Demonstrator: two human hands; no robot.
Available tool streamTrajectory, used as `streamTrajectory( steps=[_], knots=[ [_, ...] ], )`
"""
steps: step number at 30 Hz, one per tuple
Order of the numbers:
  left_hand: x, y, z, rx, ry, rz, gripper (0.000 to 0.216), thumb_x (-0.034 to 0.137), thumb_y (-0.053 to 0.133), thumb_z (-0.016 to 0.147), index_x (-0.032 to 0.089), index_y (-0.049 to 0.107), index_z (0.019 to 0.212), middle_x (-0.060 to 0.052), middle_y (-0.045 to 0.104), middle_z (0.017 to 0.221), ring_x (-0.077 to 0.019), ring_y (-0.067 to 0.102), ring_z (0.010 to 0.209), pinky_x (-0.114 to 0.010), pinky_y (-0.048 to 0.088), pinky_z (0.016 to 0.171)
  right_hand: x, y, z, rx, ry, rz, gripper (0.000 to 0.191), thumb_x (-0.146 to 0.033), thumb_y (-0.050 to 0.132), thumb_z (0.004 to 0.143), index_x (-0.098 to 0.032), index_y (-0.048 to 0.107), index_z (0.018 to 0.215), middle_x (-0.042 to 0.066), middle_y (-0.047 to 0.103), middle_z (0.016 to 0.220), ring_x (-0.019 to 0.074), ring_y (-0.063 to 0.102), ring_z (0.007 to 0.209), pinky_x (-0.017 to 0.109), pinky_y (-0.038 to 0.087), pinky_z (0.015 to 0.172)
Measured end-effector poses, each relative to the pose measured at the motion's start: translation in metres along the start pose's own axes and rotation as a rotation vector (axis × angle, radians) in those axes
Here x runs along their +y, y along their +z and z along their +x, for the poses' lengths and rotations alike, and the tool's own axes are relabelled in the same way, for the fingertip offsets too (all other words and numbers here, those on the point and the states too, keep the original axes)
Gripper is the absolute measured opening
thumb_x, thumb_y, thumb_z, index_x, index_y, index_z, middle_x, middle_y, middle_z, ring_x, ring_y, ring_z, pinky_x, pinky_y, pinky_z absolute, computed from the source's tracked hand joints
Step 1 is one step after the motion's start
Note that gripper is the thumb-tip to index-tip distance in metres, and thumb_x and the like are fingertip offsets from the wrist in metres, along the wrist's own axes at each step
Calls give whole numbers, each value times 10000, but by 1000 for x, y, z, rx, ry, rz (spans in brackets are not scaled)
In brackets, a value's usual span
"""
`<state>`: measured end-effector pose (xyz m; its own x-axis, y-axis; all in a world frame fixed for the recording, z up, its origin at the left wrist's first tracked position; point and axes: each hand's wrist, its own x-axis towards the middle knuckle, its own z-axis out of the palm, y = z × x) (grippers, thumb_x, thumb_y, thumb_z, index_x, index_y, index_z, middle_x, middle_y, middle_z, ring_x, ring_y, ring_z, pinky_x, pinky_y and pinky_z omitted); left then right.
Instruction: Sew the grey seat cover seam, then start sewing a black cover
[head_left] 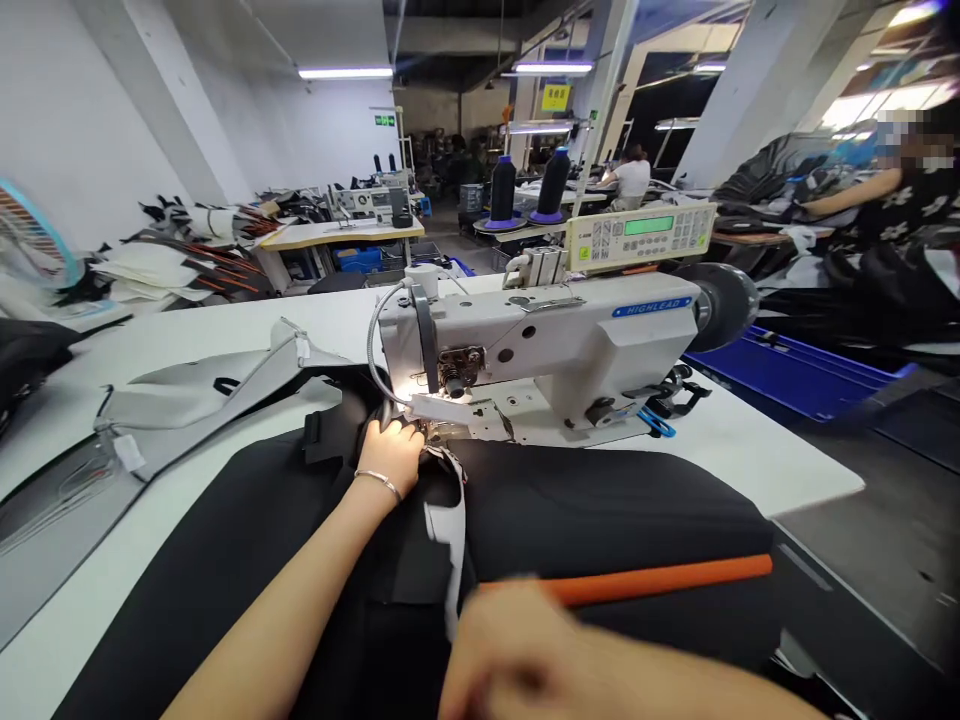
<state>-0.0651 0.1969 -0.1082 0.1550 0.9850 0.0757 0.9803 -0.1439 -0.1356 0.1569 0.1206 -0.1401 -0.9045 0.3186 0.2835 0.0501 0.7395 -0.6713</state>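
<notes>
At the far left: a pale fan (30, 235) stands at the edge of the view, with heaps of cut pieces on the tables behind it.
Left of the machine: grey fabric pieces (217, 385) lie spread on the white table (750, 450), just beside the black work.
Black fabric: the black fabric (600, 510) covers most of the near table and runs up under the head of the sewing machine (540, 350).
Left hand: the left hand (391, 455), a thin bracelet at its wrist, lies on the black fabric right at the needle area, fingers curled down and pressing the cloth under the lit foot; it pinches nothing that I can make out.
White strip: a white strip (450, 530) runs from the needle area back toward the person, lying on the black fabric just right of the left forearm.
Right hand: the right hand (510, 660) is blurred at the bottom edge, near the strip; whether its fingers are open or closed cannot be told.
Orange edge: an orange trim (660, 580) runs along the black fabric, rightward from the right hand.
Right background: a control panel (641, 235) sits on the machine, two thread cones (529, 185) stand behind it, a blue bin (787, 375) lies past the table, and another person (900, 190) works at the far right.
</notes>
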Motion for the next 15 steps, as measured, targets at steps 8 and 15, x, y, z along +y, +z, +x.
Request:
streamTrajectory(
  steps=[8, 15],
  knots=[
    [12, -6, -6, -6, -97, 22, 257, 110, 508, 837, 155, 677, 1025, -136, 710, 1098, -305, 579, 1106, -492, 366, 909, 13, 142, 12, -446, 40, 53, 487, -219, 666, 871, -175, 611, 1353, 76, 719, 1156, 193, 690, 1066, 242, 550, 925],
    [28, -12, -11, -33, -130, 26, 244, 100, 486, 851, 137, 669, 1009, -173, 706, 1039, -322, 598, 1094, -493, 395, 882, 43, 158, -21, -387, 45, -92, 418, -216, 655, 861, -217, 677, 1278, 111, 631, 1350, 265, 614, 1242, 331, 547, 1019]
  ],
)
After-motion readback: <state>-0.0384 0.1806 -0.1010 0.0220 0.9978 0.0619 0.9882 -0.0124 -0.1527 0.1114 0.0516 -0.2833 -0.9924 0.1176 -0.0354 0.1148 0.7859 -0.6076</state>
